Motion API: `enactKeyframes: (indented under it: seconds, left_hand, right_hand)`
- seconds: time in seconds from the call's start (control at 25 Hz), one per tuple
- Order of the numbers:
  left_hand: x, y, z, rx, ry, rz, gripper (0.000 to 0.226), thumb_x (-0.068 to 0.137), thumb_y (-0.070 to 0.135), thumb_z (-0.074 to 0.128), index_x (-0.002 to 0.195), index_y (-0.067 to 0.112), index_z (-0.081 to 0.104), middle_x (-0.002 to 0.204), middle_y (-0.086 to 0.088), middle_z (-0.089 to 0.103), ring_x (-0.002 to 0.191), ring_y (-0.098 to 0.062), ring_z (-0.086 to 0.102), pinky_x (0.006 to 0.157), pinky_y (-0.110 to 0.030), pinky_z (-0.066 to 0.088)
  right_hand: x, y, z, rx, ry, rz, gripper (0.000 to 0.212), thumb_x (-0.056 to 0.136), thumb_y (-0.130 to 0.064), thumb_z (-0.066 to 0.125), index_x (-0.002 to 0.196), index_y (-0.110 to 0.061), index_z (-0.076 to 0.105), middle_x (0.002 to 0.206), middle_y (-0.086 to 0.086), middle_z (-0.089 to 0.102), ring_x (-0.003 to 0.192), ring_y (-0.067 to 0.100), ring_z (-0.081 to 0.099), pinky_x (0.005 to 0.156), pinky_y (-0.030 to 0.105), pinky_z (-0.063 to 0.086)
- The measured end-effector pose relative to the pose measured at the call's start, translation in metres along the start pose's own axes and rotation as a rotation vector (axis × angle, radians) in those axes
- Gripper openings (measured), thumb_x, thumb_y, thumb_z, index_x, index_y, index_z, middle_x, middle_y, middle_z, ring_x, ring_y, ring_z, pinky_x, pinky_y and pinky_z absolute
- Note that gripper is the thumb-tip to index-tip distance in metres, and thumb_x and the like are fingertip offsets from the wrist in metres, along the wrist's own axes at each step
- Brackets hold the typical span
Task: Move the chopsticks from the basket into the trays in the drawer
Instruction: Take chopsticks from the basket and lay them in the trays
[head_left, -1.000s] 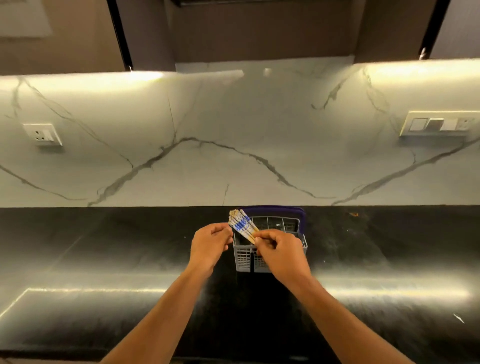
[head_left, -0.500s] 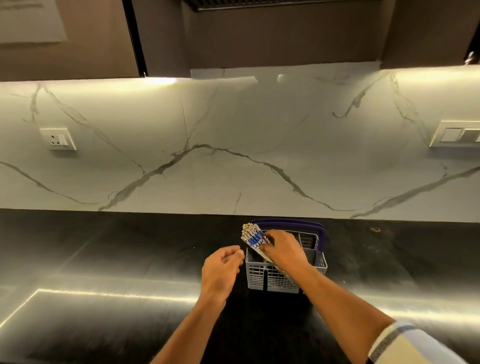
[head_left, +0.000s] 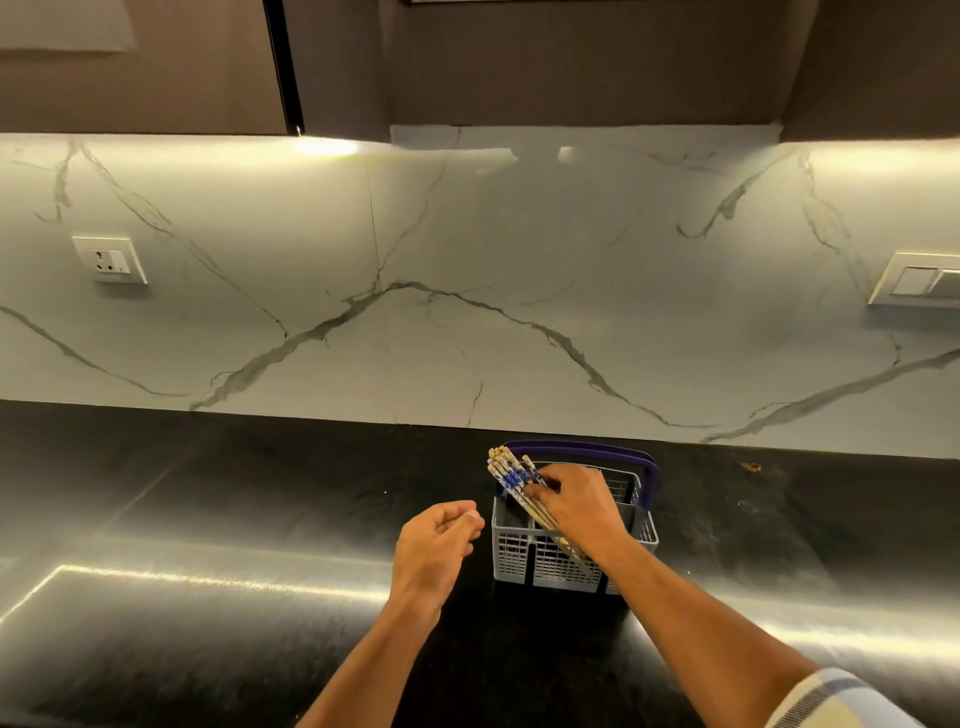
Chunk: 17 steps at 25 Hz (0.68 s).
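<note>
Right now the chopsticks (head_left: 511, 475) are bunched together in the grey basket (head_left: 519, 551), which stands on the dark counter (head_left: 208, 519) close to the marble backsplash (head_left: 467, 260). Their long axis runs on a slant: the patterned blue-and-cream tops fan up and away past the basket's far left corner, while the plain tips dip down toward the person, inside the near compartments. The right hand (head_left: 576, 506) lies directly over the bundle, its fingers curled round the sticks at about mid-length, so it holds them while they are not yet clear of the basket. The left hand (head_left: 436, 545) hovers just beside the basket's left wall, loosely curled, thumb near the fingertips, gripping nothing and not touching the basket. So the right hand is plainly the nearer one and the one placed to do the lifting. By my reckoning the pull ought to follow that slant, up and to the far left, so the tips slide out of the dividers rather than catching on them. The purple handle (head_left: 647, 478) arches behind the hand and seems out of the way. No drawer or trays are visible from this view.
</note>
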<state>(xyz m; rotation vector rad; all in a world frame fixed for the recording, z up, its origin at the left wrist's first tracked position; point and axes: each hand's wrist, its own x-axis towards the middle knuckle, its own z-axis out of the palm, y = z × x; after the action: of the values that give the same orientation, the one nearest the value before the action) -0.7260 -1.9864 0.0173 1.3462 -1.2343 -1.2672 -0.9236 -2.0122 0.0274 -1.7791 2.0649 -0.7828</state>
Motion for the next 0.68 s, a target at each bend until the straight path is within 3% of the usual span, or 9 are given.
enactKeyframes:
  seconds: [0.12,0.2,0.32,0.4,0.52,0.6,0.68]
  left_hand:
    - [-0.003,0.011,0.002,-0.024,-0.028,0.027,0.017,0.092,0.016,0.064,0.108,0.017,0.070,0.097,-0.001,0.076,0.095,-0.013,0.071,0.087,-0.033,0.059]
    - [-0.006,0.023,0.005,-0.042,-0.074,0.055,0.018,0.092,0.015,0.064,0.109,0.017,0.070,0.099,-0.002,0.076,0.095,-0.013,0.072,0.088,-0.032,0.059]
    - [-0.008,0.051,0.015,-0.006,-0.153,0.151,0.022,0.092,0.018,0.065,0.113,0.015,0.071,0.098,0.001,0.076,0.093,-0.009,0.073,0.087,-0.029,0.059]
    - [-0.009,0.075,0.023,0.054,-0.184,0.267,0.028,0.092,0.023,0.066,0.120,0.019,0.069,0.104,0.006,0.075,0.095,-0.003,0.071,0.090,-0.025,0.057]
    - [-0.014,0.116,0.035,0.073,-0.270,0.447,0.029,0.092,0.024,0.065,0.120,0.035,0.064,0.106,0.020,0.070,0.099,0.011,0.065,0.084,-0.007,0.050]
    - [-0.021,0.140,0.040,0.062,-0.310,0.528,0.029,0.091,0.024,0.066,0.116,0.040,0.064,0.110,0.020,0.070,0.104,0.010,0.063,0.085,-0.007,0.048]
    - [-0.029,0.155,0.042,0.017,-0.329,0.578,0.028,0.091,0.020,0.066,0.115,0.034,0.067,0.113,0.012,0.072,0.106,0.004,0.065,0.087,-0.009,0.049]
  right_hand:
    - [0.001,-0.002,-0.013,0.025,0.005,0.002,0.027,0.090,-0.037,0.067,0.111,-0.021,0.073,0.090,-0.002,0.073,0.073,0.005,0.063,0.065,0.022,0.051]
    - [0.001,-0.007,-0.027,0.076,0.039,0.000,0.025,0.090,-0.035,0.069,0.108,-0.019,0.075,0.076,-0.005,0.070,0.056,0.002,0.055,0.054,0.015,0.041]
    - [-0.001,-0.021,-0.057,0.188,0.103,-0.018,0.020,0.088,-0.033,0.072,0.099,-0.017,0.077,0.066,-0.002,0.068,0.045,0.003,0.048,0.049,0.017,0.040]
    - [-0.005,-0.032,-0.079,0.229,0.117,-0.060,0.020,0.085,-0.036,0.074,0.096,-0.020,0.077,0.070,-0.001,0.072,0.050,0.007,0.057,0.054,0.023,0.049]
    - [-0.018,-0.047,-0.107,0.244,0.097,-0.159,0.016,0.084,-0.036,0.075,0.091,-0.023,0.078,0.075,0.003,0.075,0.062,0.022,0.068,0.067,0.036,0.058]
    - [-0.031,-0.054,-0.125,0.274,0.079,-0.244,0.012,0.086,-0.029,0.074,0.094,-0.021,0.079,0.081,0.001,0.077,0.075,0.023,0.073,0.078,0.039,0.062]
    - [-0.045,-0.058,-0.143,0.323,0.077,-0.318,0.015,0.085,-0.025,0.075,0.096,-0.016,0.079,0.085,-0.001,0.078,0.077,0.015,0.075,0.081,0.034,0.061]
